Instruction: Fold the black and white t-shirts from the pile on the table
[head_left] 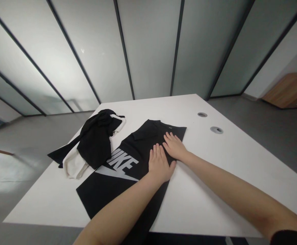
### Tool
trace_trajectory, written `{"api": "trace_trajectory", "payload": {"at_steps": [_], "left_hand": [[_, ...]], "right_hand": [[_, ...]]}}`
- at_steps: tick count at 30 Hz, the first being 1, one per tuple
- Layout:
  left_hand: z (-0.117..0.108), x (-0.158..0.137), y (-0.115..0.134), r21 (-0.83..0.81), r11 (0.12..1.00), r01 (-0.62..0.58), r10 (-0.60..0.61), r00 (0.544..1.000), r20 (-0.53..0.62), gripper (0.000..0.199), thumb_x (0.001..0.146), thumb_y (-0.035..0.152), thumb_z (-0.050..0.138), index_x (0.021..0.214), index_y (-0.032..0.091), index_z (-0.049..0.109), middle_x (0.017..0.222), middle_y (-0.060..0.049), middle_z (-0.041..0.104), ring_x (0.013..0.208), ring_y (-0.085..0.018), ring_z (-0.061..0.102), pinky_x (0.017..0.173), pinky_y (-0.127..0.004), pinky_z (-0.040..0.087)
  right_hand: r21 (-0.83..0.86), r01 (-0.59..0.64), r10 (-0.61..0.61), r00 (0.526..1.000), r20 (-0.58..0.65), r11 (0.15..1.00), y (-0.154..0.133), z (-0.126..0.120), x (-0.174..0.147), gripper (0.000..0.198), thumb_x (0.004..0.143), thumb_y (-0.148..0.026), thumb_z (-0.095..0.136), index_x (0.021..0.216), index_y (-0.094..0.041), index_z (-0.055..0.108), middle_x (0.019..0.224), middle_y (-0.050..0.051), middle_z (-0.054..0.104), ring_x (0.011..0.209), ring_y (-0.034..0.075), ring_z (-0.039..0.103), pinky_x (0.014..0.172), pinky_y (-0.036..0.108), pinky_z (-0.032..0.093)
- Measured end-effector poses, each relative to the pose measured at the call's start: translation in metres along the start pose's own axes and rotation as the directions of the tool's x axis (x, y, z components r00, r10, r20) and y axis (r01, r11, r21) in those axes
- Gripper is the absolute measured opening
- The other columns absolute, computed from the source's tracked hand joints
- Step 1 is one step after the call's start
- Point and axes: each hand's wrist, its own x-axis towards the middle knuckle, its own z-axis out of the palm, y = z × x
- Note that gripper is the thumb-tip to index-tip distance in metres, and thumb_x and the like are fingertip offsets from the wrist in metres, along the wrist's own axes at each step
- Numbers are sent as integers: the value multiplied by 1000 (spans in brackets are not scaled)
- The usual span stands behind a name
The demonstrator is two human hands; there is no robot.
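A black T-shirt with a large white NIKE print lies across the white table, its collar end pointing to the far right and its hem by the near edge. One sleeve is laid over the chest. My left hand rests flat on the shirt beside the print, fingers stretched forward. Just to its right, my right hand presses flat nearer the collar, fingers out. Neither hand grips anything. A pile of black and white clothes lies crumpled to the left, touching the printed shirt.
Two round cable holes are set in the table's right side. A frosted glass partition with dark frames stands behind the table. On the grey floor at far right is a wooden cabinet.
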Motion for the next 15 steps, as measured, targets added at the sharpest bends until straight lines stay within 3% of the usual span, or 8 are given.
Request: {"api": "trace_trajectory", "payload": {"at_steps": [3,9,15], "left_hand": [[-2,0,0,-3,1000,-21,21,1000,6,94,104,65,39,170,-2,30,177,-25,25,167,-39,21,135,-55,23],[-3,0,-1,-18,999,-43,43,999,11,94,105,68,34,170,0,30,177,-25,26,167,-39,21,134,-57,23],[-2,-1,0,-17,998,-63,63,998,6,96,104,68,37,169,-3,30,178,-26,23,167,-40,21,135,-55,22]], "right_hand": [[-48,-75,78,995,58,996,-3,3,-12,70,110,-43,36,167,-3,41,176,25,31,164,40,28,132,54,24],[-68,-259,259,966,-16,963,-4,1,-25,87,107,-59,42,169,0,30,177,33,21,164,51,19,131,63,16],[-39,-320,322,946,44,946,10,5,-7,96,104,-69,39,170,1,28,177,33,21,164,50,20,131,62,16]]}}
